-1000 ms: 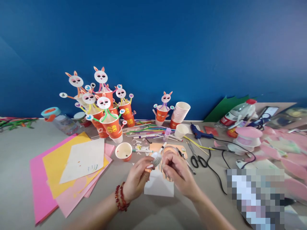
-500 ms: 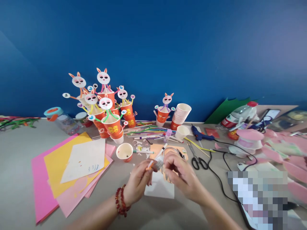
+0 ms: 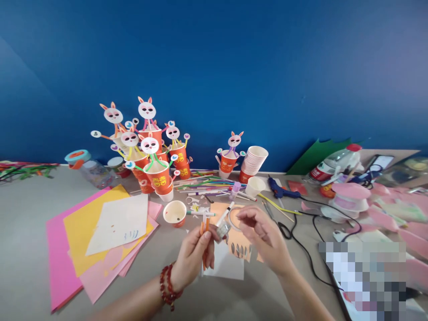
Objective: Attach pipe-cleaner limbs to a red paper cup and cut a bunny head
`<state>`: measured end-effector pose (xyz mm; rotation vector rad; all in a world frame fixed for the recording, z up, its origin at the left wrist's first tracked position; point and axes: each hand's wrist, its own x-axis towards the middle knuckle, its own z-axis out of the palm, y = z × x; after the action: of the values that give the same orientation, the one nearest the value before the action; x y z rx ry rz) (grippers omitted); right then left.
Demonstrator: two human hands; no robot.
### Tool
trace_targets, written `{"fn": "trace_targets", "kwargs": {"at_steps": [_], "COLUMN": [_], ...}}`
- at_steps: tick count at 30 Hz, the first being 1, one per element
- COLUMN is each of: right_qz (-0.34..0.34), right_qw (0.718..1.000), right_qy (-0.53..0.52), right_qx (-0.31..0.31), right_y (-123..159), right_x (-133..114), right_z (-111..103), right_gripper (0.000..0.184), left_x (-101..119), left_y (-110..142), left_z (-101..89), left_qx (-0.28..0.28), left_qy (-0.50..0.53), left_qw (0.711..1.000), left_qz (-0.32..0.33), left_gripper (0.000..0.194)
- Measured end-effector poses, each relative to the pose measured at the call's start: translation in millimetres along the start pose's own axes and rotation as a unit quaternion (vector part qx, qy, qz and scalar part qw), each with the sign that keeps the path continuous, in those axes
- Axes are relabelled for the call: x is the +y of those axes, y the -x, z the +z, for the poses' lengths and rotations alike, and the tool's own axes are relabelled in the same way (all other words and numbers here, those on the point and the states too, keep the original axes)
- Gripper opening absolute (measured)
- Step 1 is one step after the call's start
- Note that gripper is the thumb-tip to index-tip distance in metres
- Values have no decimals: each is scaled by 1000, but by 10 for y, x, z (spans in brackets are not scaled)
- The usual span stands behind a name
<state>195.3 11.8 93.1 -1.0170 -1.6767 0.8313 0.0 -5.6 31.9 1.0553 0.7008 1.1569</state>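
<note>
My left hand is closed on slim orange sticks, held upright between thumb and fingers. A small clear-grey object sits at its fingertips; I cannot make out its kind. My right hand hovers just to the right, fingers bent and thumb a little apart, with nothing visible between them. Close to its fingertips is a pale ring, over a peach sheet bearing dark leaf-shaped marks. Under my left hand lies white paper. A white marker rests behind the hands.
Rabbit-faced paper cups stand back left, beside coloured paper sheets. An open cup stands nearer. Stacked cups, a blue glue gun, its black cord, scissors and a bottle occupy the right.
My right hand has drawn away to the right from my left. The orange sticks in my left hand have turned upright. More of the peach sheet shows.
</note>
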Motion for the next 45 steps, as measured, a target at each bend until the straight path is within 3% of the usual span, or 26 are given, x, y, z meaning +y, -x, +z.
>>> {"fn": "trace_targets", "kwargs": {"at_steps": [4,9,14,34,45], "right_qz": [-58,-14,1,37,48], "right_qw": [996,997,994,988,987], "right_qy": [69,3,-53,-91,-96], "right_qx": [5,79,99,118,123], "right_y": [112,153,124,54,5], "right_x": [64,150,170,163,180], "right_z": [150,354,463,519,521], "right_gripper": [23,13,5,11,11], "left_x": [23,-11,-32,-84,-89], "left_y": [7,34,32,35,51], "left_z": [-5,-16,-17,-75,-129], "left_qx": [13,12,10,13,3], "left_qy": [-45,-73,-79,-169,-252], "left_qw": [998,994,993,979,955], "left_qz": [28,75,93,116,156], "left_gripper": [32,28,27,26,26]}}
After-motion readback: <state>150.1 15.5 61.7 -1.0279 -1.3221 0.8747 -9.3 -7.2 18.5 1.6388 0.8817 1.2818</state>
